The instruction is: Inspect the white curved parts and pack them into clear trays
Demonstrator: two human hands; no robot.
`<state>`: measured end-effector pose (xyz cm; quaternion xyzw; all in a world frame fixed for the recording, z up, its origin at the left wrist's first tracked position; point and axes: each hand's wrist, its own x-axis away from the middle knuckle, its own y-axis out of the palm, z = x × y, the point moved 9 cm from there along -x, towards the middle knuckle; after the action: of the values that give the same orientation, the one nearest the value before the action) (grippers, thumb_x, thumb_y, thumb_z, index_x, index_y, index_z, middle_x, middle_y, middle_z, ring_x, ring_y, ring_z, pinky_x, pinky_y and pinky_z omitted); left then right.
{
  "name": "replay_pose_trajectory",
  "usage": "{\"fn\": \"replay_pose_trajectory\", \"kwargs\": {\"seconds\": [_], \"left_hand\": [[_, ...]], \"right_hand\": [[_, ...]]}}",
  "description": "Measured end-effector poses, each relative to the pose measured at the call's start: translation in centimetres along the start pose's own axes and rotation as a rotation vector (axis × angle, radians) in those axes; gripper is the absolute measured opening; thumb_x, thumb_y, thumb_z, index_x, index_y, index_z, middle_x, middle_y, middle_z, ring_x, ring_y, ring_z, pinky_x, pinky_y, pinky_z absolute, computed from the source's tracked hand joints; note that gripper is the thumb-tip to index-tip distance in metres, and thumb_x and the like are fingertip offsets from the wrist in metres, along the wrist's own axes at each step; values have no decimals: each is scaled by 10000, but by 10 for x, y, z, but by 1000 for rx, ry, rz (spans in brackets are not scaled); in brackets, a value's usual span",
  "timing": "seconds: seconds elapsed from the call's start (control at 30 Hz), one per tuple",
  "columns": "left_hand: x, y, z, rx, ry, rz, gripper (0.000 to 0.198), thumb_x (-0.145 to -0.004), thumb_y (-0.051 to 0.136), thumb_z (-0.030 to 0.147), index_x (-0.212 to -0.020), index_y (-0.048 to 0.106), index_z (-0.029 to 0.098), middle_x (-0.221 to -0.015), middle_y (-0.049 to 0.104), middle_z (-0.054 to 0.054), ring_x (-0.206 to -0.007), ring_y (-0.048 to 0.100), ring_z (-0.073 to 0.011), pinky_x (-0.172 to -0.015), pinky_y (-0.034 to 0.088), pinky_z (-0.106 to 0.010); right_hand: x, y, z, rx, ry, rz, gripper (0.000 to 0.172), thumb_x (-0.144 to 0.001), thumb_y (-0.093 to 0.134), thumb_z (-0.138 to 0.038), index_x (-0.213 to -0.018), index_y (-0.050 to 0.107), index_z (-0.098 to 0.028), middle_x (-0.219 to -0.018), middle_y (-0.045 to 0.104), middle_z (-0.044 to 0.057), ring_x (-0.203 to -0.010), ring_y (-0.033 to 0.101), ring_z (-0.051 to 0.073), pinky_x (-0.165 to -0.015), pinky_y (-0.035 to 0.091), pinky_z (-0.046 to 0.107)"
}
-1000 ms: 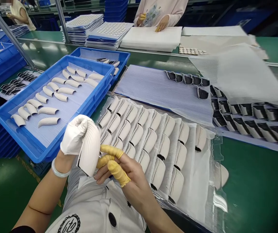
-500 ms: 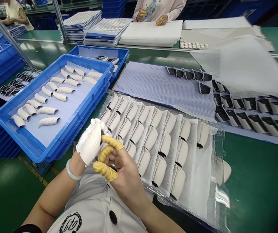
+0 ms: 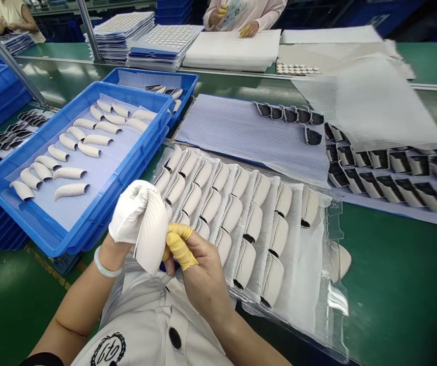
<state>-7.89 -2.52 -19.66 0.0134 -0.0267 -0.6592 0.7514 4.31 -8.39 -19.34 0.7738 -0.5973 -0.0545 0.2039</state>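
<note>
My left hand (image 3: 126,213), in a white glove, is closed around a cream, ribbed, curved shell piece (image 3: 151,234) and holds it up in front of my body. My right hand (image 3: 191,254) wears yellow finger cots on several fingers. Its thumb and forefinger pinch the right edge of the same piece; the other fingertips are partly hidden behind it. Just beyond my hands, a clear plastic tray (image 3: 313,310) carries rows of similar cream pieces (image 3: 231,213) with dark undersides, laid between strips of white foam sheet.
A blue bin (image 3: 20,223) with slimmer ribbed pieces stands at left on another bin. Behind the tray lies a foam-covered board (image 3: 249,132); dark-lined pieces (image 3: 401,190) line the right. Across the bench a co-worker's hands (image 3: 249,29) rest on white sheets. A metal post (image 3: 88,30) rises at back left.
My right fingers have gone from spread apart to pinching the piece's edge. The left hand has turned the piece so its ribbed face shows more. The whole view has shifted slightly.
</note>
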Motion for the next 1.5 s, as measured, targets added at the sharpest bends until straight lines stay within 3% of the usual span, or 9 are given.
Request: {"fn": "replay_pose_trajectory", "kwargs": {"seconds": [0.13,0.33,0.57,0.87,1.0,1.13,1.33,1.5], "left_hand": [[1,-2,24,111,107,7,337,-715,711,509,-727,597,192,-672,575,6,-563,515,-101,-529,440,-235],[3,0,27,63,124,-22,261,-702,743,446,-721,656,201,-685,610,-14,-581,545,-128,-514,435,-248],[8,7,32,120,165,-149,120,-749,733,314,-754,691,202,-727,629,-10,-640,553,-107,-585,448,-217],[8,10,42,106,130,-29,285,-688,758,429,-677,661,162,-674,641,-17,-582,566,-110,-539,456,-212],[8,6,43,52,163,-50,183,-725,745,354,-725,692,179,-705,649,-14,-589,563,-106,-535,449,-214],[11,4,60,-131,265,-81,87,-740,739,276,-747,720,192,-756,676,-15,-596,567,-102,-514,441,-208],[18,8,85,-522,425,-43,58,-793,673,221,-762,716,197,-745,689,5,-734,628,-137,-703,499,-236],[22,20,92,-733,528,-34,98,-828,627,216,-791,710,179,-765,691,3,-736,620,-123,-744,484,-228]], "right_hand": [[-1,-5,0,4,-1,18,305,-861,579,-479,-809,616,-181,-559,478,-47,-455,416,72,-483,395,219],[-7,-8,-8,125,30,8,408,-708,723,-539,-638,541,-181,-561,474,-46,-476,418,78,-461,349,215],[-14,-7,-1,132,60,-70,603,-861,468,-633,-466,487,-177,-382,481,-12,-387,470,103,-490,381,249],[-2,1,-5,-13,30,-148,500,-906,479,-552,-602,560,-164,-448,533,-18,-439,507,97,-574,444,254],[2,-6,-2,-38,34,-114,396,-919,499,-500,-702,562,-175,-516,541,-37,-485,494,79,-569,440,225],[1,-14,-2,-25,34,-41,306,-884,560,-498,-908,595,-195,-633,539,-41,-550,505,78,-538,444,198],[4,-22,1,46,48,11,433,-818,646,-499,-1131,571,-210,-819,552,-2,-717,545,113,-634,488,225],[1,-10,10,84,64,-107,595,-755,739,-401,-1273,514,-215,-980,621,45,-825,584,156,-761,511,298]]}}
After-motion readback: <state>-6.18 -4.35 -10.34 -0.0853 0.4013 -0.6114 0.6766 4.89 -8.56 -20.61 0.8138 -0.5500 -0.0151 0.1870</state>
